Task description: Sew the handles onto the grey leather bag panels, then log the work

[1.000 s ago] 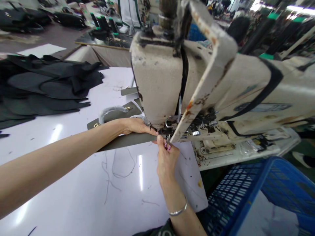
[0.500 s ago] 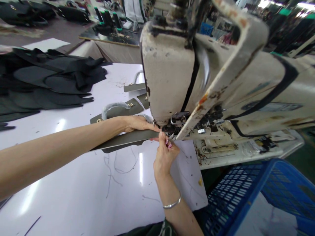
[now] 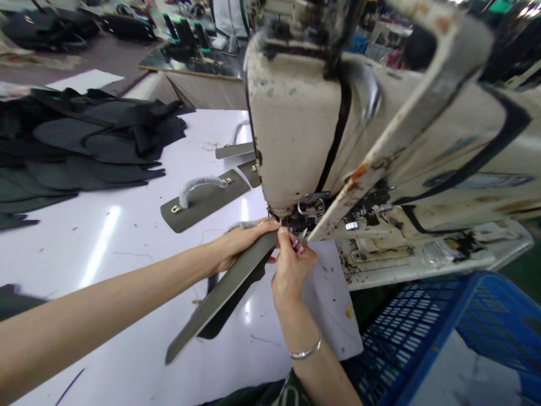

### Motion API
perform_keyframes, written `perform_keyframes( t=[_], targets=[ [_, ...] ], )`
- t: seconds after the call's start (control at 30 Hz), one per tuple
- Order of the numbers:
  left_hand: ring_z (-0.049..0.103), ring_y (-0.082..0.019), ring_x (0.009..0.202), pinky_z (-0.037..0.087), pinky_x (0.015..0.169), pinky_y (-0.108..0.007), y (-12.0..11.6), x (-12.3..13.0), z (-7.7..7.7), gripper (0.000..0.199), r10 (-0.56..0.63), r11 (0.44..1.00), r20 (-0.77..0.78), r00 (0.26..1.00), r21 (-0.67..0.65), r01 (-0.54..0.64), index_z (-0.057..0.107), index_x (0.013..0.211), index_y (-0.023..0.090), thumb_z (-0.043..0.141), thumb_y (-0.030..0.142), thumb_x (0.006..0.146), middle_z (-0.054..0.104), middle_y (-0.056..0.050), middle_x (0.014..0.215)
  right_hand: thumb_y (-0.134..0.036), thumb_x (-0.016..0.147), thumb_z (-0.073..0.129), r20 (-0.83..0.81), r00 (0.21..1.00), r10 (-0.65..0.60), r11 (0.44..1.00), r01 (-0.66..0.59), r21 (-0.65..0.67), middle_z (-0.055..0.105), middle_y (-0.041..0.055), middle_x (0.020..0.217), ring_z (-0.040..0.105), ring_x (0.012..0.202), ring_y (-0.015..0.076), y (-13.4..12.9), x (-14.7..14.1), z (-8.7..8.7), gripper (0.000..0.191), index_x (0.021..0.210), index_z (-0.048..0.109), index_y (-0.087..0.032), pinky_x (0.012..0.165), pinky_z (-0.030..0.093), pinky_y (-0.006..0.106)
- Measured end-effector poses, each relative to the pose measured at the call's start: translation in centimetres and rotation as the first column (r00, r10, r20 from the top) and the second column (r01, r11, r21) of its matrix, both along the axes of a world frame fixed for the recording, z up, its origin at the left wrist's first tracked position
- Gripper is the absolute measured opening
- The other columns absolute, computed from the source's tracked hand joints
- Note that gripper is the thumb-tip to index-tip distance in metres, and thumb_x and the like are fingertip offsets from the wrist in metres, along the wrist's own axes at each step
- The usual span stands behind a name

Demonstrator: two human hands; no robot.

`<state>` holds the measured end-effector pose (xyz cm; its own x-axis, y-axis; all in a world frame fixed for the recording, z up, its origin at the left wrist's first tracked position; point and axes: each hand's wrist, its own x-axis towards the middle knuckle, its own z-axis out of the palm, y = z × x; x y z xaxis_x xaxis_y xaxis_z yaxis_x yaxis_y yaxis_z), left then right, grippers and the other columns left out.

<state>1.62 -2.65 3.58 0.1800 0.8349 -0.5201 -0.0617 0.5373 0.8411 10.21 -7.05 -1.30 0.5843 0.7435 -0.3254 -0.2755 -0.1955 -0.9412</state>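
Left hand [image 3: 240,241] closes around one end of a long olive-grey leather strap [image 3: 224,296] under a chipped cream sewing-machine head [image 3: 291,124]; right hand [image 3: 293,270] pinches just beside it, its hold hidden. Fingertips this close could get pricked if the machine runs, or the strap could slip askew.

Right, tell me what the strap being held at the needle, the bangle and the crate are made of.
The olive-grey strap looks like leather or faux leather, I can't tell which: matte, with a clean cut edge. The bangle looks like polished silver-toned metal, from its bright shine. The blue crate looks like moulded plastic, with a smooth, slightly glossy rim and slotted walls.
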Motion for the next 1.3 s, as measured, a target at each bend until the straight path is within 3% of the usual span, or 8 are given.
perform_keyframes(
  t=[0.13, 0.27, 0.37, 0.63, 0.9, 1.13, 1.23, 1.3],
  targets=[
    [0.069, -0.021, 0.061, 0.057, 0.05, -0.029, -2.4, 1.1, -1.8, 0.051, 0.034, 0.98, 0.103, 0.994, -0.198, -0.013, 0.067, 0.109, 0.024, 0.071, 0.061, 0.075, 0.075, -0.006, 0.081, -0.049, 0.079, 0.069, 0.044, 0.997, 0.065, 0.997, -0.066, 0.039, 0.061, 0.0026, 0.063, 0.054, 0.061, 0.0161, -0.4, 1.4, 0.2, 0.037, 0.069, 0.068, -0.014, 0.056, 0.045, 0.027],
    [0.072, -0.02, 0.076, 0.06, 0.062, -0.029, -4.7, 3.6, -2.7, 0.06, 0.245, 0.953, 0.134, 0.96, -0.214, -0.213, 0.058, 0.127, 0.028, 0.067, 0.062, 0.079, 0.075, -0.003, 0.091, -0.044, 0.076, 0.073, 0.056, 0.987, 0.148, 0.988, -0.15, 0.037, 0.056, -0.0001, 0.059, 0.049, 0.059, 0.0137, -0.5, 3.3, 1.0, 0.033, 0.063, 0.067, -0.014, 0.056, 0.041, 0.026],
    [0.073, -0.021, 0.084, 0.061, 0.068, -0.03, -5.4, 5.2, -2.4, 0.066, 0.312, 0.935, 0.163, 0.936, -0.228, -0.272, 0.052, 0.136, 0.028, 0.062, 0.064, 0.082, 0.075, -0.005, 0.104, -0.04, 0.072, 0.076, 0.061, 0.975, 0.214, 0.976, -0.215, 0.021, 0.057, -0.0003, 0.057, 0.05, 0.059, 0.014, -0.2, 4.7, 1.6, 0.028, 0.062, 0.07, -0.014, 0.056, 0.042, 0.026],
    [0.072, -0.021, 0.081, 0.061, 0.07, -0.031, -4.6, 5.9, -2.5, 0.06, 0.335, 0.941, 0.056, 0.941, -0.072, -0.331, 0.053, 0.134, 0.026, 0.057, 0.062, 0.086, 0.075, -0.004, 0.093, -0.033, 0.07, 0.077, 0.11, 0.961, 0.255, 0.963, -0.262, 0.06, 0.07, 0.0044, 0.069, 0.062, 0.068, 0.0189, 0.4, 5.6, 2.0, 0.018, 0.071, 0.077, -0.015, 0.062, 0.048, 0.029],
    [0.071, -0.019, 0.084, 0.058, 0.077, -0.029, -3.0, 6.1, -3.2, 0.059, 0.492, 0.871, 0.23, 0.84, -0.134, -0.473, 0.058, 0.132, 0.026, 0.073, 0.046, 0.078, 0.075, -0.002, 0.089, -0.034, 0.072, 0.077, 0.17, 0.947, 0.273, 0.957, -0.285, 0.05, 0.073, 0.0055, 0.079, 0.064, 0.072, 0.0207, 0.4, 5.8, 1.8, 0.018, 0.073, 0.077, -0.016, 0.065, 0.05, 0.03],
    [0.071, -0.019, 0.086, 0.058, 0.077, -0.028, -2.9, 6.0, -3.4, 0.067, 0.5, 0.863, 0.321, 0.804, -0.11, -0.493, 0.055, 0.136, 0.031, 0.078, 0.044, 0.075, 0.075, -0.001, 0.102, -0.041, 0.074, 0.077, 0.173, 0.921, 0.35, 0.93, -0.364, 0.052, 0.072, 0.0037, 0.073, 0.063, 0.067, 0.019, -0.2, 6.5, 1.2, 0.025, 0.075, 0.077, -0.016, 0.062, 0.048, 0.028],
    [0.071, -0.017, 0.085, 0.059, 0.076, -0.028, -3.0, 5.9, -3.3, 0.066, 0.458, 0.882, 0.381, 0.803, -0.082, -0.464, 0.051, 0.138, 0.035, 0.076, 0.044, 0.078, 0.073, -0.001, 0.111, -0.045, 0.079, 0.073, 0.349, 0.848, 0.399, 0.911, -0.41, -0.044, 0.069, 0.0032, 0.065, 0.062, 0.063, 0.0171, -2.2, 8.4, 1.5, 0.032, 0.066, 0.074, -0.016, 0.06, 0.046, 0.026],
    [0.07, -0.017, 0.084, 0.059, 0.072, -0.028, -3.0, 5.9, -3.2, 0.065, 0.431, 0.895, 0.393, 0.812, -0.071, -0.441, 0.049, 0.14, 0.037, 0.074, 0.043, 0.08, 0.073, -0.001, 0.11, -0.046, 0.082, 0.071, 0.562, 0.759, 0.328, 0.936, -0.341, -0.086, 0.066, 0.0028, 0.06, 0.06, 0.059, 0.0155, -3.8, 10.9, 2.5, 0.036, 0.062, 0.072, -0.016, 0.057, 0.043, 0.025]
  ],
)
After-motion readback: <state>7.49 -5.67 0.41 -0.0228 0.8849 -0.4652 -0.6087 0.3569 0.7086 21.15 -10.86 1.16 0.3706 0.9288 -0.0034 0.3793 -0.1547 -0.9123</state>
